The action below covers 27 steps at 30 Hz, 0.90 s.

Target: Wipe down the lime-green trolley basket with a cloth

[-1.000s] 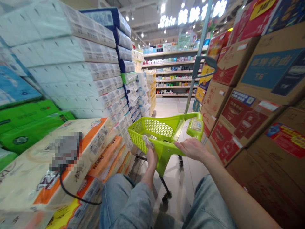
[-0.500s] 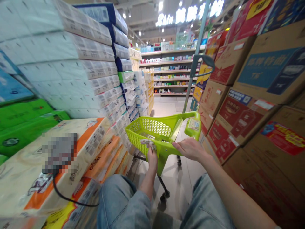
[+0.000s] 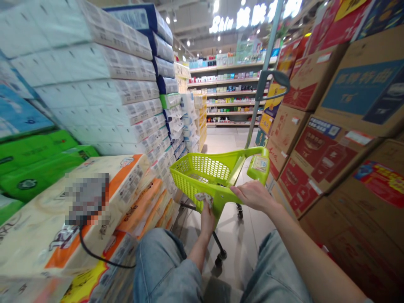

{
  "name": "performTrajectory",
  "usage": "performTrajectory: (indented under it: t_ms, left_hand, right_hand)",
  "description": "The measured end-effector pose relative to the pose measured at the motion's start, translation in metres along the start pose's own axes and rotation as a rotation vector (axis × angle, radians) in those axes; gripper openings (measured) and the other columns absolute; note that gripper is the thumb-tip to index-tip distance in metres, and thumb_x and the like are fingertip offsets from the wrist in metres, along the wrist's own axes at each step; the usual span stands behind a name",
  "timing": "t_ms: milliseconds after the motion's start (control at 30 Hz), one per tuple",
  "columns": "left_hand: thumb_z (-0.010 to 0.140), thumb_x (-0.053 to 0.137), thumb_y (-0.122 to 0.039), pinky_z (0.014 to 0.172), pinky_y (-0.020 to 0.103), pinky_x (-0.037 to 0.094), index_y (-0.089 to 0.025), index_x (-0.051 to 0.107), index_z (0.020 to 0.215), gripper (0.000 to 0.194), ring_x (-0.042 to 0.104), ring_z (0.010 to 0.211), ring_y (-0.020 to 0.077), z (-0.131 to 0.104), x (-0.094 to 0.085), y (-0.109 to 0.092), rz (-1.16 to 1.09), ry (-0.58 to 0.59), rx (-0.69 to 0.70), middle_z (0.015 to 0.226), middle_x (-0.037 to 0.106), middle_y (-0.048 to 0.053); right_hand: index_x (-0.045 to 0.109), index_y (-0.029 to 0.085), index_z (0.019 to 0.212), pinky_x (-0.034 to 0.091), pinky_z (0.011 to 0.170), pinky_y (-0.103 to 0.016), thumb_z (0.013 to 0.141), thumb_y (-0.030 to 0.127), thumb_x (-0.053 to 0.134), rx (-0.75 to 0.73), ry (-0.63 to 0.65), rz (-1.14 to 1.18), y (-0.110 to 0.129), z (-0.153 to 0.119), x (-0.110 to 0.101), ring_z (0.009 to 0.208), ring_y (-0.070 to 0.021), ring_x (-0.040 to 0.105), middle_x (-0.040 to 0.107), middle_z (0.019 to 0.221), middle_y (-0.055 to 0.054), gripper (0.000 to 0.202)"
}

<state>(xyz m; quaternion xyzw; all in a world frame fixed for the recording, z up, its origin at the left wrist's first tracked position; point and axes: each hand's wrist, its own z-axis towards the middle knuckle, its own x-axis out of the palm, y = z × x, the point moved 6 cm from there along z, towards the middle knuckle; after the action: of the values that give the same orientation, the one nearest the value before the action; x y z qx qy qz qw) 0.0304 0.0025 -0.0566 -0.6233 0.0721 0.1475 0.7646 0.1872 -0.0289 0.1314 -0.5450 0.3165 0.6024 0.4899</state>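
A lime-green plastic shopping cart [image 3: 217,162] with a perforated basket stands in front of my knees. My left hand [image 3: 207,216] is closed on a crumpled, pale patterned cloth [image 3: 204,198], which lies against the near outer side of the basket. Higher up and to the right, my right hand [image 3: 252,194] grips the cart's green frame near the handle end. Its thumb lies over the edge, while the other fingers are mostly hidden behind it. Dark caster wheels [image 3: 220,256] carry the cart on the tiled floor.
Tissue packs [image 3: 123,92] are stacked high on the left. A blurred-out device [image 3: 90,198] with a black cable lies on a lower pack [image 3: 126,185]. Cardboard cartons [image 3: 334,151] line the right side. A grey pole [image 3: 263,84] rises behind the cart; stocked shelves [image 3: 227,88] stand beyond.
My left hand and the cloth have moved slightly lower along the basket's side. My right hand keeps its hold on the frame. The whole view has shifted a little.
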Motion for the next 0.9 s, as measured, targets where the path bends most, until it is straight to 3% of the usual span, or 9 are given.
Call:
performTrajectory:
  t_ms: [133,333,467,567,733,833,900]
  left_hand:
    - [0.082,0.037,-0.013,0.100,0.039,0.038,-0.010,0.052,0.119,0.040,0.051,0.116,0.0242,-0.002,-0.001,0.002,0.011,0.015,-0.109,0.121,0.057,0.015]
    - [0.084,0.039,-0.018,0.102,0.034,0.036,-0.014,0.052,0.120,0.039,0.049,0.118,0.0202,-0.013,-0.007,-0.044,-0.081,-0.043,-0.020,0.126,0.055,0.010]
    - [0.084,0.040,-0.020,0.102,0.037,0.037,-0.014,0.051,0.122,0.040,0.050,0.117,0.0215,-0.024,-0.010,-0.061,-0.113,-0.048,-0.008,0.126,0.054,0.012]
    - [0.087,0.038,-0.021,0.104,0.038,0.034,-0.015,0.049,0.124,0.040,0.046,0.122,0.0214,-0.034,-0.006,-0.075,-0.127,-0.026,0.086,0.129,0.052,0.012]
    - [0.089,0.033,-0.017,0.112,0.040,0.022,-0.021,0.042,0.131,0.043,0.031,0.132,0.0196,-0.041,0.008,-0.111,-0.083,0.027,0.370,0.140,0.040,0.007]
    - [0.088,0.033,-0.015,0.114,0.040,0.017,-0.020,0.034,0.137,0.049,0.023,0.136,0.0190,-0.028,0.005,-0.121,-0.026,0.014,0.450,0.144,0.032,0.005]
    - [0.087,0.034,-0.016,0.114,0.038,0.018,-0.019,0.037,0.135,0.048,0.026,0.135,0.0189,-0.011,-0.002,-0.120,0.031,0.033,0.464,0.143,0.035,0.005]
  right_hand:
    - [0.068,0.017,0.063,0.026,0.052,-0.025,0.094,0.048,0.005,0.016,-0.012,0.006,0.000,0.001,0.001,0.061,-0.0144,0.063,0.068,0.063,-0.008,0.077]
    - [0.069,0.017,0.065,0.029,0.054,-0.024,0.093,0.048,0.004,0.049,0.008,0.004,-0.003,0.001,0.003,0.063,-0.0152,0.063,0.068,0.065,-0.009,0.077]
    - [0.069,0.017,0.065,0.030,0.054,-0.024,0.093,0.048,0.004,0.057,0.006,0.013,-0.002,0.001,0.001,0.064,-0.0158,0.064,0.068,0.065,-0.009,0.078]
    - [0.069,0.017,0.066,0.031,0.055,-0.024,0.093,0.048,0.004,0.053,0.007,0.009,-0.001,0.002,0.002,0.065,-0.0163,0.064,0.069,0.066,-0.009,0.077]
    - [0.070,0.018,0.066,0.031,0.056,-0.023,0.094,0.046,0.003,0.031,0.014,0.019,0.003,0.002,0.002,0.064,-0.0148,0.064,0.069,0.066,-0.009,0.077]
    - [0.070,0.018,0.067,0.031,0.056,-0.023,0.094,0.047,0.004,0.018,0.000,0.029,0.005,0.001,0.000,0.063,-0.0140,0.063,0.069,0.068,-0.009,0.076]
    - [0.070,0.017,0.066,0.030,0.055,-0.024,0.094,0.047,0.005,0.022,-0.011,0.027,0.004,0.000,-0.001,0.062,-0.0141,0.063,0.069,0.067,-0.010,0.076]
